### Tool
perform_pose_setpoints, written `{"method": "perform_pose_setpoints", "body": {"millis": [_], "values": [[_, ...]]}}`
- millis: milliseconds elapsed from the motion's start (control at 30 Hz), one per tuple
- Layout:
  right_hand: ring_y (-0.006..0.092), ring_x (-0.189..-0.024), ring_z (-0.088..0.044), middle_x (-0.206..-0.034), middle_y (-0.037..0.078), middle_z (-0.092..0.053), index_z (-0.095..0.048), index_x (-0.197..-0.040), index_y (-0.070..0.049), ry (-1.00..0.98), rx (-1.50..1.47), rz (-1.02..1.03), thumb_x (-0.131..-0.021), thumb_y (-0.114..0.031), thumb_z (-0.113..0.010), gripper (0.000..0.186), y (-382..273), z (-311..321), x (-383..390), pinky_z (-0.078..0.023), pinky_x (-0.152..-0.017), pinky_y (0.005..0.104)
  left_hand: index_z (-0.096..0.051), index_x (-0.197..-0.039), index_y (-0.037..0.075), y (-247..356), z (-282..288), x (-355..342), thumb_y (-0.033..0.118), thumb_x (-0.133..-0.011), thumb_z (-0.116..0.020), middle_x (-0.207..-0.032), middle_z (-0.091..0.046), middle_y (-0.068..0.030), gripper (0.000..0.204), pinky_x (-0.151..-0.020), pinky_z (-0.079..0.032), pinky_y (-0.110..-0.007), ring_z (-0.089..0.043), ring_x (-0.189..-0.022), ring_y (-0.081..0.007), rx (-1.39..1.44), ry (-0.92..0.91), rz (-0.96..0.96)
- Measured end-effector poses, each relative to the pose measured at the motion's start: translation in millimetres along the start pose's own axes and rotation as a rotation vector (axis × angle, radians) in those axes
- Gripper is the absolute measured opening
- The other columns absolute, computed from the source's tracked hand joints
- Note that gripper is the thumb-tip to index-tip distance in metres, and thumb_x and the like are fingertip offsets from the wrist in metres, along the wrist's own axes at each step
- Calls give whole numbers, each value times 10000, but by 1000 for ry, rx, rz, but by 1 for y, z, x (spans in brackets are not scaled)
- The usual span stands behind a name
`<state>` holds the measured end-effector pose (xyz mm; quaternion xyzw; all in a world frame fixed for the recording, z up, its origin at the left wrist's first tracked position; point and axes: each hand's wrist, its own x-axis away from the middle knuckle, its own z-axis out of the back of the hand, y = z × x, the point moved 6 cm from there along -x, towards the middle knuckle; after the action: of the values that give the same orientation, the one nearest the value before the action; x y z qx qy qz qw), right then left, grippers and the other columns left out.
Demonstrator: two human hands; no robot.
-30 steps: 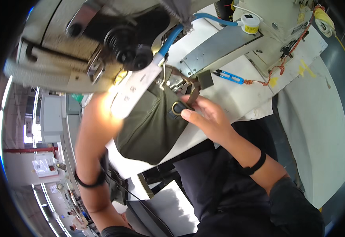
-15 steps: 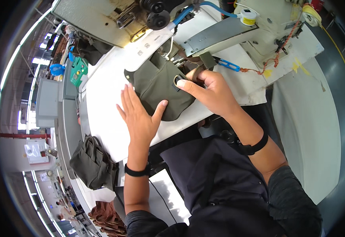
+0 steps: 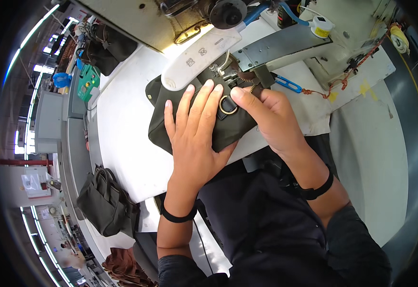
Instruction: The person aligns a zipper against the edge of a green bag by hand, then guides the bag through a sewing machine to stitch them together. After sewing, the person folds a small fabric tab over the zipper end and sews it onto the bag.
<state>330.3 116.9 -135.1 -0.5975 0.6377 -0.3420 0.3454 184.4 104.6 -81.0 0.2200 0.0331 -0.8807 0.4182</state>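
A dark olive fabric bag piece (image 3: 160, 117) lies on the white sewing table, its far edge at the presser foot (image 3: 226, 74) of a sewing machine. My left hand (image 3: 194, 138) rests flat on the fabric, fingers stretched toward the foot. My right hand (image 3: 280, 117) pinches the piece's right edge, thumb on top, beside a dark tab with a brass D-ring (image 3: 228, 105). A brass-toothed zipper (image 3: 253, 88) runs from those fingers toward the foot; the fingertips underneath are hidden.
The machine's white guard (image 3: 199, 57) overhangs the fabric. Blue thread snips (image 3: 288, 84) on an orange cord lie to the right. A folded olive bag (image 3: 106, 203) sits at the left, with brown pieces (image 3: 125, 265) below it. A green control panel (image 3: 85, 83) stands far left.
My left hand has slid right and forward, farther onto the fabric. The right hand keeps its pinch and has moved slightly right. The view has shifted a little.
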Motion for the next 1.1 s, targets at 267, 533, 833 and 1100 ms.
{"method": "perform_pose_setpoints", "body": {"millis": [267, 533, 833, 1100], "values": [[70, -592, -531, -609, -30, -603, -704, -787, 9, 242, 191, 401, -1004, -298, -709, 376, -27, -16, -27, -441, -572, 290, -541, -1546, 191, -3, -4, -5, 89, -652, -852, -1599, -511, -50, 952, -1265, -154, -642, -428, -1488, -341, -40, -35, -23], [80, -644, -561, -662, 27, -652, -689, -837, 27, 198, 392, 268, -1015, -277, -663, 354, -11, 1, -18, -458, -609, 305, -542, -1550, 188, -5, -8, -1, 107, -680, -860, -1583, -534, -56, 930, -1265, -183, -603, -440, -1490, -328, -1, 41, -2], [84, -1059, -641, -1111, 7, -731, -759, -1216, 6, 10, -50, -124, -998, -117, -698, 258, 13, 11, -1, -472, -998, 280, -520, -1559, 182, -2, -5, -1, 130, -690, -859, -1591, -530, -69, 934, -1263, -155, -607, -428, -1501, -353, 49, 7, 31], [86, -1039, -650, -1087, 13, -743, -760, -1194, 17, 4, -88, -120, -994, -78, -657, 244, 9, 9, 0, -481, -955, 271, -524, -1552, 185, -5, -3, -4, 117, -665, -876, -1587, -535, -84, 957, -1227, -189, -622, -450, -1471, -366, 99, -4, 24]]}}
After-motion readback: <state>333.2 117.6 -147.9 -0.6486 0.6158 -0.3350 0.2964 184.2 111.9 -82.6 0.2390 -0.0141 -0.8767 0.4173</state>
